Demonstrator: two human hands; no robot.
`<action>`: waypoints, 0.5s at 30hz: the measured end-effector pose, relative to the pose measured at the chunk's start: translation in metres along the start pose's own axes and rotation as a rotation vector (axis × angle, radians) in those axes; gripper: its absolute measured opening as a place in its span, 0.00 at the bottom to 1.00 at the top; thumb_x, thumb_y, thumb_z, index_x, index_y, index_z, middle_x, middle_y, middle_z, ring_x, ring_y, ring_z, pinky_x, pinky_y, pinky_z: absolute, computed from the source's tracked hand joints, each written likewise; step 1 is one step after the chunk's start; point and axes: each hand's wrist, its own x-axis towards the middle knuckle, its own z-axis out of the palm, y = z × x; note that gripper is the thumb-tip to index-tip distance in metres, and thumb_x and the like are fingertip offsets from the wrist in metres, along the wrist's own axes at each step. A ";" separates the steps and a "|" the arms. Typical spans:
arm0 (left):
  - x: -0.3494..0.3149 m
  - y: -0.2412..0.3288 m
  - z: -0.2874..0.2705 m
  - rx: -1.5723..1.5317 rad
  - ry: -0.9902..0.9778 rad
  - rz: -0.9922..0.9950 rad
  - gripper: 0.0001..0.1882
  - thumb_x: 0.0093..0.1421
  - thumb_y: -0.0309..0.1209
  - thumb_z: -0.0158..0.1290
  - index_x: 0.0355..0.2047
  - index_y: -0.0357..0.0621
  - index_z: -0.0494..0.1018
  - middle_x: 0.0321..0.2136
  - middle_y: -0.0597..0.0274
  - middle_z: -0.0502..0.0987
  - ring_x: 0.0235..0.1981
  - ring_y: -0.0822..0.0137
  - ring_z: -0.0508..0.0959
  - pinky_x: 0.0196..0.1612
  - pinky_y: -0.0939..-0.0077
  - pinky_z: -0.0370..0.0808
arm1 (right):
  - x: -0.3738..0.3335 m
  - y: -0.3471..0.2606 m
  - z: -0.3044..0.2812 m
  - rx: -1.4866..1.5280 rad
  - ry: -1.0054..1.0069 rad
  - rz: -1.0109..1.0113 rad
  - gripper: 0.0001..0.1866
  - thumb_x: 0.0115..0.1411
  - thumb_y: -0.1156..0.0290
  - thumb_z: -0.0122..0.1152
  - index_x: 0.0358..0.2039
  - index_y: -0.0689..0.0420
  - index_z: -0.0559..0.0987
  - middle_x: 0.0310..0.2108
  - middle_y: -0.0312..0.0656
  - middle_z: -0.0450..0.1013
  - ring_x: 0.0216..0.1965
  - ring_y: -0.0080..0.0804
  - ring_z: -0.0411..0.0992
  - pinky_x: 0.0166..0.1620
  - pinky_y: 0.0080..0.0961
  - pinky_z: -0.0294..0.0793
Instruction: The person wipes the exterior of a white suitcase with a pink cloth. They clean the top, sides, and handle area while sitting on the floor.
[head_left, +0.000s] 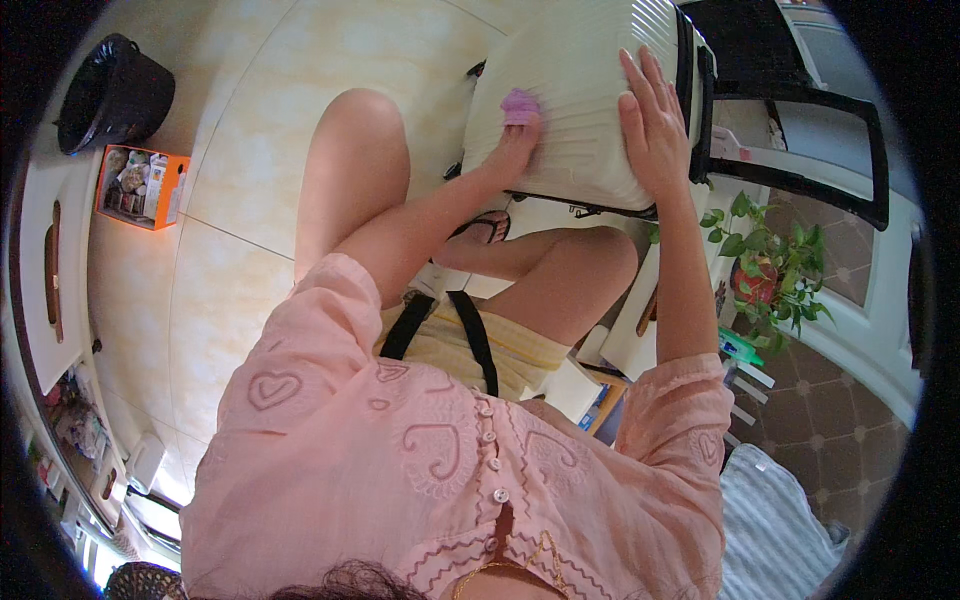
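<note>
A cream-white suitcase (pixel 580 110) with a ribbed shell lies on its side in front of me, its dark seam band (pixel 685 90) toward the right. My left hand (pixel 514 145) grips a crumpled lilac cloth (pixel 520 103) and presses it against the shell, near the left part of the case. Its fingers are partly hidden by the cloth. My right hand (pixel 655 130) lies flat on the right part of the shell, fingers stretched out, holding nothing.
A black frame like a handle (pixel 870 160) juts out right of the suitcase. A potted plant (pixel 755 278) stands below it. To the left are a black bin (pixel 120 95) and an orange box (pixel 175 185) of small items. A striped cloth (pixel 775 530) lies at lower right.
</note>
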 end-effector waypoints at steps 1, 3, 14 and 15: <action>0.010 -0.021 -0.002 -0.063 0.000 -0.053 0.38 0.67 0.56 0.24 0.66 0.40 0.39 0.67 0.42 0.39 0.68 0.46 0.39 0.68 0.63 0.38 | 0.000 0.000 0.000 0.004 0.001 0.001 0.25 0.68 0.51 0.38 0.62 0.42 0.64 0.65 0.44 0.56 0.66 0.43 0.52 0.66 0.41 0.50; 0.024 -0.068 -0.003 -0.203 0.053 -0.213 0.39 0.66 0.58 0.25 0.66 0.40 0.40 0.67 0.43 0.40 0.68 0.48 0.41 0.68 0.63 0.39 | 0.000 0.001 0.000 0.012 0.004 0.001 0.24 0.68 0.51 0.38 0.62 0.42 0.64 0.65 0.44 0.56 0.66 0.44 0.53 0.66 0.41 0.50; -0.018 0.029 -0.003 -0.041 -0.020 -0.166 0.45 0.62 0.63 0.31 0.64 0.36 0.43 0.64 0.51 0.46 0.65 0.56 0.47 0.66 0.66 0.45 | -0.001 0.001 -0.002 0.032 0.002 -0.002 0.24 0.67 0.52 0.39 0.61 0.43 0.65 0.64 0.44 0.57 0.66 0.42 0.54 0.66 0.41 0.50; -0.030 0.051 0.001 -0.046 -0.055 -0.125 0.48 0.61 0.65 0.30 0.65 0.36 0.40 0.65 0.52 0.43 0.66 0.58 0.45 0.66 0.68 0.44 | -0.001 0.001 -0.003 0.033 0.003 -0.001 0.24 0.67 0.52 0.39 0.61 0.43 0.65 0.64 0.44 0.57 0.66 0.42 0.54 0.66 0.41 0.50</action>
